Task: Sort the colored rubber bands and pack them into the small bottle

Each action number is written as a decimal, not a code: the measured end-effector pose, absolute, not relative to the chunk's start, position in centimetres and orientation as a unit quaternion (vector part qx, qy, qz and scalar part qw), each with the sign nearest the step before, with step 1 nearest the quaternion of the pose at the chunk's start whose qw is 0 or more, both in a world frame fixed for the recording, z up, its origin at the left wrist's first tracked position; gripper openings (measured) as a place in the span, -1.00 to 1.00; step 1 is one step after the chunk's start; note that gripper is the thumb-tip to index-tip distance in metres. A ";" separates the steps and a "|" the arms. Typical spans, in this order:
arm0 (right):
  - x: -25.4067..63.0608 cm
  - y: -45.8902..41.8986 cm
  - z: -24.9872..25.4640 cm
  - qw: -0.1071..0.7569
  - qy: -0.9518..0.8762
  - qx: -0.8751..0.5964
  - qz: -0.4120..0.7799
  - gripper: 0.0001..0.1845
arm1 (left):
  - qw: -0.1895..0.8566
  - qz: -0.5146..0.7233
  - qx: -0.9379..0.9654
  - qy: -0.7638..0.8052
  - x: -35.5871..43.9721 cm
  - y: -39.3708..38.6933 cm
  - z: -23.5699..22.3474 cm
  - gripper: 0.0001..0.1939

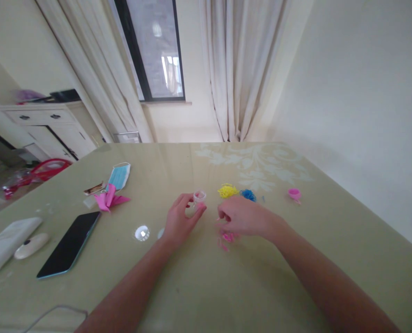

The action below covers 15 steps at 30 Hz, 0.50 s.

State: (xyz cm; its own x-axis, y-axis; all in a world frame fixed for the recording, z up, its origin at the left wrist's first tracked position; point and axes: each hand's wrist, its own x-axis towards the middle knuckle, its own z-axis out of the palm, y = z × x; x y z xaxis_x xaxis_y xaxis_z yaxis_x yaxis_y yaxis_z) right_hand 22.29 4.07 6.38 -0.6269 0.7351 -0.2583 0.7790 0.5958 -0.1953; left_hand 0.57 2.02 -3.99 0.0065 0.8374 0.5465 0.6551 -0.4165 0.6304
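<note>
My left hand (183,217) is closed around a small clear round jar (199,196) with some pink in it, thumb and fingers on its sides. Just to the right, my right hand (242,215) is lowered over a scatter of pink pieces (228,237), its fingers pinched together; what they hold, if anything, is hidden. Behind that hand lie a pile of thin yellow bands (227,190) and a smaller pile of thin blue bands (248,194). A clear round lid-like piece (142,233) lies left of my left hand, and another clear piece (161,232) is partly covered by the wrist.
A small pink cup (294,194) stands at the right. Leftward on the table (199,286) lie a phone (70,244), a pink folded paper shape (110,199), a blue face mask (119,176), a white oblong case (9,245) and a white mouse-like object (31,245).
</note>
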 end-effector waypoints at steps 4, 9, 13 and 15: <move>20.2 2.5 5.6 0.158 0.880 0.435 -0.104 -0.63 | 0.072 0.448 0.718 0.527 0.5 1.8 -4.0 -0.76; 19.6 2.0 4.9 0.176 0.880 0.429 -0.100 -0.53 | 0.066 0.445 0.715 0.535 0.5 1.8 -4.0 -0.75; 20.0 2.0 4.7 0.181 0.893 0.399 -0.104 -0.56 | 0.072 0.442 0.717 0.534 0.5 1.8 -4.0 -0.74; 20.2 2.0 4.6 0.177 0.898 0.389 -0.104 -0.63 | 0.069 0.445 0.718 0.531 0.5 1.8 -4.0 -0.74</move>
State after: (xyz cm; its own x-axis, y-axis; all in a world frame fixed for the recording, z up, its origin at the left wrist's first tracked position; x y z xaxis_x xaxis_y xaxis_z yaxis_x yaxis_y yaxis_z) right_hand 20.18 2.03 4.64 -0.6346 0.6620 -0.3987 0.7355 0.6758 -0.0485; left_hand 0.49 1.82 -3.95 0.0398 0.8246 0.5643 0.7012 -0.4254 0.5722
